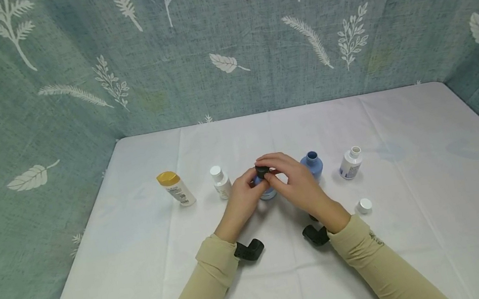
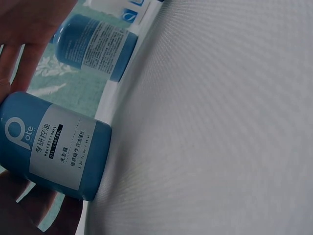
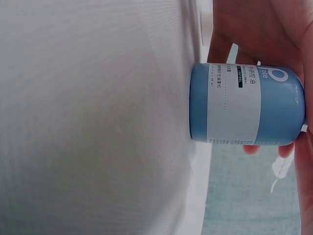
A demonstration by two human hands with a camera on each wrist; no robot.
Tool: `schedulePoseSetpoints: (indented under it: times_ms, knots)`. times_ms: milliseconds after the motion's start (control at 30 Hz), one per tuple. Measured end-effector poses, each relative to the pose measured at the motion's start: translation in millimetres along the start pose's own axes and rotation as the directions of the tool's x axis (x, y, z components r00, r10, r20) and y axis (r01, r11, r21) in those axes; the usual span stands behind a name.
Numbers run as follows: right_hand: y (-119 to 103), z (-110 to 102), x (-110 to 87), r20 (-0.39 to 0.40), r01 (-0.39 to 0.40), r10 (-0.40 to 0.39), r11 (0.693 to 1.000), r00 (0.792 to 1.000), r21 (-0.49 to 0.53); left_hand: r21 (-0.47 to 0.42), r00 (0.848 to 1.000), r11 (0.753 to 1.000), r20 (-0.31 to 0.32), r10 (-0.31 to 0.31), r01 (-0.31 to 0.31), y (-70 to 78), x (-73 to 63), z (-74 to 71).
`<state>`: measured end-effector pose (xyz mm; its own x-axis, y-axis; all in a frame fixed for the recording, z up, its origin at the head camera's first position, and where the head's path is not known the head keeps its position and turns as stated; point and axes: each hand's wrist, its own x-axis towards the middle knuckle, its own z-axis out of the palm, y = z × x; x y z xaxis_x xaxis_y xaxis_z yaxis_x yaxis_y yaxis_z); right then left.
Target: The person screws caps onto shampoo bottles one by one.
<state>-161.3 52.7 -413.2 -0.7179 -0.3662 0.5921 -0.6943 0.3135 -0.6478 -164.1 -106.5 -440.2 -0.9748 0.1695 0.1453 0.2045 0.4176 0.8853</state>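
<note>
A blue bottle (image 1: 268,194) with a white label stands upright on the table between the two hands. The label, with its round logo, faces both wrist cameras on the bottle (image 2: 73,152). My left hand (image 1: 241,193) grips the bottle around its upper part from the left. On top of it, the thumb and fingers of my right hand (image 1: 295,180) pinch a black cap (image 1: 262,171). The bottle's neck is hidden behind the fingers. Just behind the right hand, a second blue bottle (image 1: 313,163) stands with its neck uncapped.
Left of the hands stand a white capped bottle (image 1: 221,181) and a cream bottle (image 1: 177,189) with a yellow cap. To the right is an uncapped white bottle (image 1: 350,164), with a white cap (image 1: 365,206) nearer me. A small dark object (image 1: 313,218) shows partly beneath the right wrist.
</note>
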Motion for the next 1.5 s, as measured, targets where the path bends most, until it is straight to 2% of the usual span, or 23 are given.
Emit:
schedulePoseSetpoints:
  times_ms: [800, 1267, 1500]
  knots:
    - [-3.1, 0.6, -0.5, -0.040, -0.046, 0.044, 0.998, 0.998, -0.043, -0.012, 1.000, 1.000, 0.007, 0.006, -0.006, 2.5, 0.4, -0.1]
    - [-1.8, 0.0, -0.1, 0.016, -0.014, 0.014, 1.000, 1.000, 0.005, 0.045, 1.000, 0.999, -0.022, -0.016, 0.017, 3.1, 0.7, 0.3]
    - [-1.8, -0.2, 0.0, 0.007, -0.027, 0.027, 1.000, 1.000, 0.011, 0.033, 1.000, 0.999, -0.023, -0.019, 0.020, 2.5, 0.5, 0.9]
